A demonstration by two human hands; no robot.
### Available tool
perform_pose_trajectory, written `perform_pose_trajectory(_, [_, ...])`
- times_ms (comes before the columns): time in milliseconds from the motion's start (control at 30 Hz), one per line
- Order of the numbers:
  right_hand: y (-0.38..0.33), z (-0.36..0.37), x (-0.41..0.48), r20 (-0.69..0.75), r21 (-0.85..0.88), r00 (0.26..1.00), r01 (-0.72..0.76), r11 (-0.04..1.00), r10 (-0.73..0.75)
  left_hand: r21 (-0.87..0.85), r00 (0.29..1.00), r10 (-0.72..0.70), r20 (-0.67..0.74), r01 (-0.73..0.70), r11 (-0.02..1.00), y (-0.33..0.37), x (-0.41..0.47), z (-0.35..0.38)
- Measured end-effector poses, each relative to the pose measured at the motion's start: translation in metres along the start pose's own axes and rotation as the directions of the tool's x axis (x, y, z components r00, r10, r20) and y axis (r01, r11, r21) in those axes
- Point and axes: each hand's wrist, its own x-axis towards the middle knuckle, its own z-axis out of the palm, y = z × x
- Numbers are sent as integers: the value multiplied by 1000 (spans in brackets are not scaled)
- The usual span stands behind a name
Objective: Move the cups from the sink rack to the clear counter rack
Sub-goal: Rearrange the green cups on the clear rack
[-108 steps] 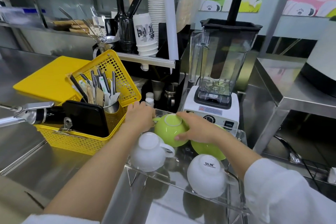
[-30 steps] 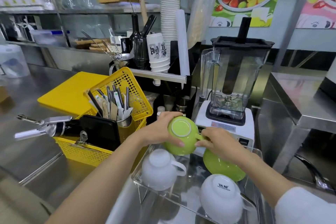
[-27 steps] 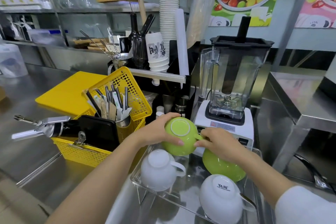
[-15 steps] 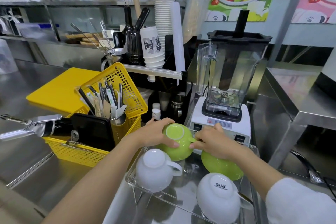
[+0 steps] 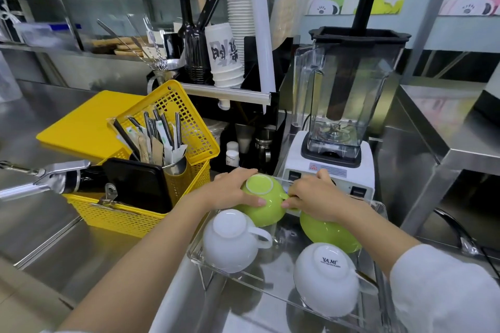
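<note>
The right hand (image 5: 313,199) covers the handle of the upturned green cup (image 5: 261,197), so the grip there cannot be made out; whether that cup rests on the clear rack (image 5: 378,207) or is lifted off it is also unclear. The second green cup (image 5: 328,232) lies partly hidden under the right wrist and behind the white cup marked YAMI (image 5: 326,278). The rack's near right corner runs under the white sleeve (image 5: 446,295). The blender (image 5: 343,105) has its front panel partly blocked by the fingers (image 5: 323,174). The yellow basket (image 5: 151,192) hides the black item inside it in part, and a steel handle (image 5: 32,184) leaves the left edge.
</note>
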Motion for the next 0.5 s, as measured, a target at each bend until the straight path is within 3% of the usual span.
perform_pose_trajectory(133, [-4,2,-7,-161,47,987,8,999,0,24,987,98,-129,-96,995,6,-14,-4])
perform_pose_trajectory(267, [-16,-3,-22,-349,199,937,92,976,-17,-218,956,125,-266,-186,958,11,-44,-19])
perform_pose_trajectory(400, [-34,-11,-44,-242,442,969,161,882,-55,-263,938,178,-298,-260,929,14,-79,-19])
perform_pose_trajectory(500, [-45,-13,-53,-169,466,982,156,871,-85,-110,960,163,-229,-191,975,9,-94,-9])
